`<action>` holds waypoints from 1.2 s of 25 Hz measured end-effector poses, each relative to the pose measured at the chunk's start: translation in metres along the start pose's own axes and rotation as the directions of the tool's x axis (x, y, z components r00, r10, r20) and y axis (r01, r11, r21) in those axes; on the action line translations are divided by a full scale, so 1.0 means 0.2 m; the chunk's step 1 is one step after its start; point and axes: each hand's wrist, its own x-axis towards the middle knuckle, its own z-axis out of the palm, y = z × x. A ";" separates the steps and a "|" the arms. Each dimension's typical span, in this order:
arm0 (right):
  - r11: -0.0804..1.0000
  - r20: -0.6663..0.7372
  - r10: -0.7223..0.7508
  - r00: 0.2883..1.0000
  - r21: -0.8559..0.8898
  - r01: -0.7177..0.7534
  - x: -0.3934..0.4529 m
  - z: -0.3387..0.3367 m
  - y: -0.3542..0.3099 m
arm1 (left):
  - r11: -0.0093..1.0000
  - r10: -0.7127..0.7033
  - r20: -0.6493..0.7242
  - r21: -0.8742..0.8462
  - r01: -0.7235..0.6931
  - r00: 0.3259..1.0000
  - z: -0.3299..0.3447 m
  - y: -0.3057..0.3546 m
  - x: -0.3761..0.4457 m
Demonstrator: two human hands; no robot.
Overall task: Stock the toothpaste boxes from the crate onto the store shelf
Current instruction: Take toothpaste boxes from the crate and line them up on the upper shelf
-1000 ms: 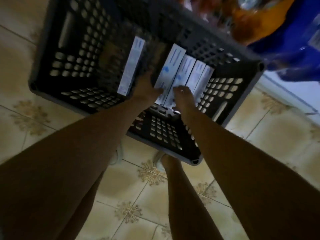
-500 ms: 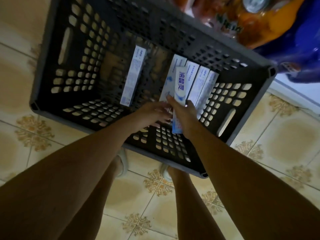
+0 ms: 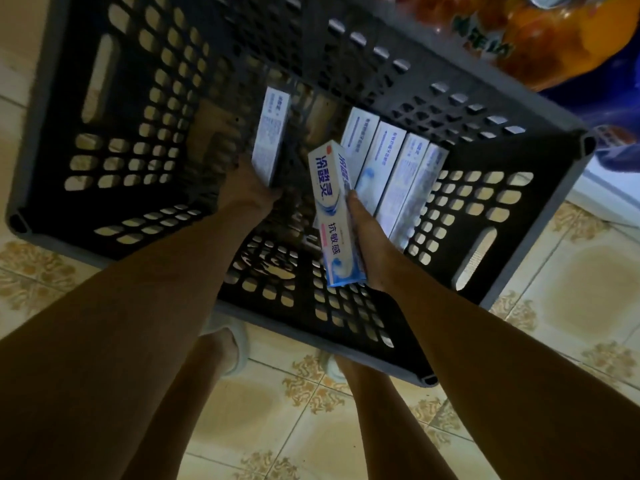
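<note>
Grey perforated plastic makes up the crate [image 3: 114,216], which sits on the patterned tile floor [image 3: 571,271] and fills most of the view. Beyond the crate's far right corner lie orange and blue packaged goods [image 3: 554,39] (their labels too blurred to read). Below the crate's near rim, the person's legs and a pale slipper [image 3: 239,344] show against the tiles.

Inside the crate, against its right wall, a row of toothpaste boxes [image 3: 398,174] stands leaning side by side, four that can be counted. Toward the crate's middle, apart from that row, a single white box [image 3: 272,133] stands on end; the left hand [image 3: 247,187] reaches down to its lower end, fingers curled around it in what looks like a grip, though the fingertips are hidden in shadow.

Nearer the crate's front wall, the right hand [image 3: 372,244] holds a toothpaste box with blue lettering [image 3: 334,216] lifted clear of the row, fingers wrapped along its right edge. A second box [image 3: 346,168] sits tucked just behind it in the same grip, only its top edge showing.
</note>
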 end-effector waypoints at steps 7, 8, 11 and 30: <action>0.995 -0.030 -0.090 0.996 0.047 0.091 -0.10 0.07 -0.06 | 0.841 -0.056 0.140 -0.527 0.123 0.989 -0.19 -0.01 -0.14; 0.993 -0.054 -0.108 0.993 0.031 0.110 -0.15 0.09 -0.09 | 0.794 -0.062 0.198 -0.585 0.168 0.978 -0.26 -0.02 -0.19; 0.988 -0.074 -0.132 0.988 -0.091 0.125 -0.36 0.20 -0.18 | 0.728 0.001 0.250 -0.664 0.171 0.968 -0.45 -0.04 -0.35; 0.538 0.152 -0.559 0.815 -0.681 0.496 -2.92 0.98 -0.76 | 0.547 0.411 0.343 -0.834 0.073 0.845 -2.38 0.36 -2.27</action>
